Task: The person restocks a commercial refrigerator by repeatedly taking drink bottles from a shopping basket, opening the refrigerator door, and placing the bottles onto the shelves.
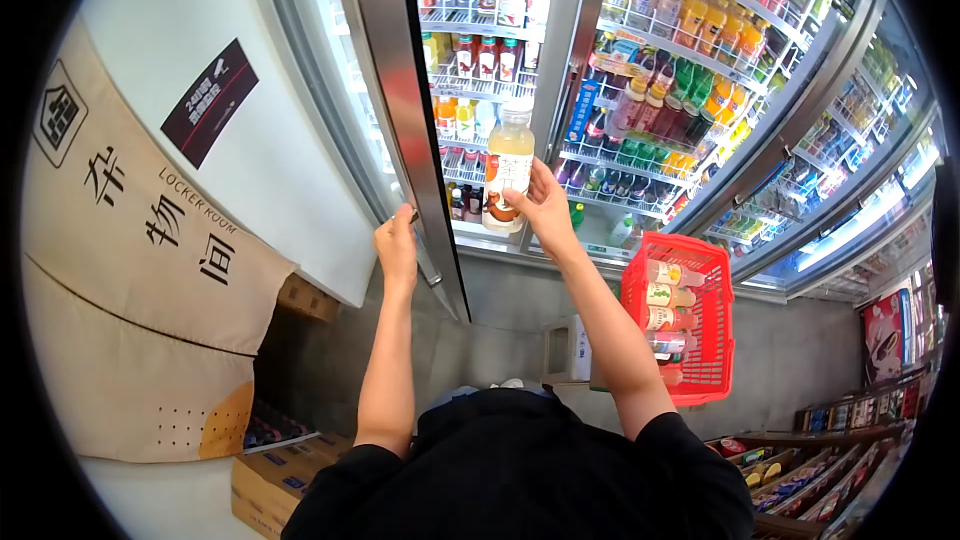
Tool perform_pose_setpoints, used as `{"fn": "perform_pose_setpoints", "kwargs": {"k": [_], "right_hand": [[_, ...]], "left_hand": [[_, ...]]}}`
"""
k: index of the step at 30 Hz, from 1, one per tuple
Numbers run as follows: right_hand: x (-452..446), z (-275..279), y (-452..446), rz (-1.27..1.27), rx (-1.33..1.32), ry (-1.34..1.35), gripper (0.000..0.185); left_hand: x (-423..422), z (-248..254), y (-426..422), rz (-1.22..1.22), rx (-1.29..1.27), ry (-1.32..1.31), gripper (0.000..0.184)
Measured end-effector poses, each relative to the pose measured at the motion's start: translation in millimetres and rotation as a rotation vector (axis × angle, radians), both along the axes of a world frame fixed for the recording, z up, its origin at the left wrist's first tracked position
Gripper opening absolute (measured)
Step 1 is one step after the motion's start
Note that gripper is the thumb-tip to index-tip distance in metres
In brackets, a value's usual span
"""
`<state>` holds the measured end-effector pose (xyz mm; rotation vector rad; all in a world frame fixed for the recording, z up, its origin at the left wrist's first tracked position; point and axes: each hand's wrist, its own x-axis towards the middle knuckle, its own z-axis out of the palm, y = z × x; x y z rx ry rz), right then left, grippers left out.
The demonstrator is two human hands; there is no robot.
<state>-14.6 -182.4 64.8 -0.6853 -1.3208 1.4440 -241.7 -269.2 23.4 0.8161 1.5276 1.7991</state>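
My right hand [545, 208] is wrapped around a bottle of pale yellow drink [510, 165] with a white and orange label. The bottle is upright in front of the open cooler section. My left hand [397, 248] is closed at the metal handle [422, 240] of the glass fridge door [405, 80], which stands swung open to the left. Its fingertips are partly hidden, with a small dark bit showing by them. Behind the bottle, cooler shelves [490, 25] carry rows of juice and drink bottles.
A red basket [722, 340] holding several drink bottles is at my right, with a white box [568, 348] beside it. Closed cooler doors [800, 155] run along the right. A beige curtain [130, 340] hangs left, above a cardboard box [275, 480]. Snack shelves [810, 475] stand lower right.
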Motion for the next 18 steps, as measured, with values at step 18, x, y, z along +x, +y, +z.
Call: {"fn": "perform_pose_setpoints", "kwargs": {"k": [18], "right_hand": [[-145.2,0.4,-89.9,0.077,-0.062,-0.045,0.085]], "left_hand": [[-132.7,23.3,-126.0,0.157,0.092,0.156,0.028]]}}
